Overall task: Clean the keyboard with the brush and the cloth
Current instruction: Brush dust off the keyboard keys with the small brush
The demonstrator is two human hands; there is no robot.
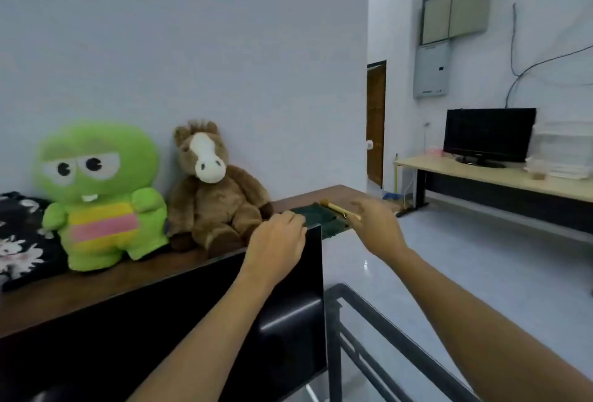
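A dark green keyboard (325, 222) lies on the brown table (337, 193), partly hidden behind the top corner of a black monitor (288, 305). My right hand (377, 226) reaches over the keyboard's right end and grips a brush (340, 209) by its pale wooden handle. The brown bristle tip points left over the keyboard's far edge. My left hand (277, 241) reaches over the monitor's top edge, with its fingers curled onto the keyboard's left end. No cleaning cloth can be made out.
A brown horse plush (215, 190) and a green plush (99, 193) sit on the table just left of the keyboard. Black floral fabric (19, 234) lies at the far left. A second desk with a monitor (487, 135) stands at the back right, and a black metal frame (385, 331) is below.
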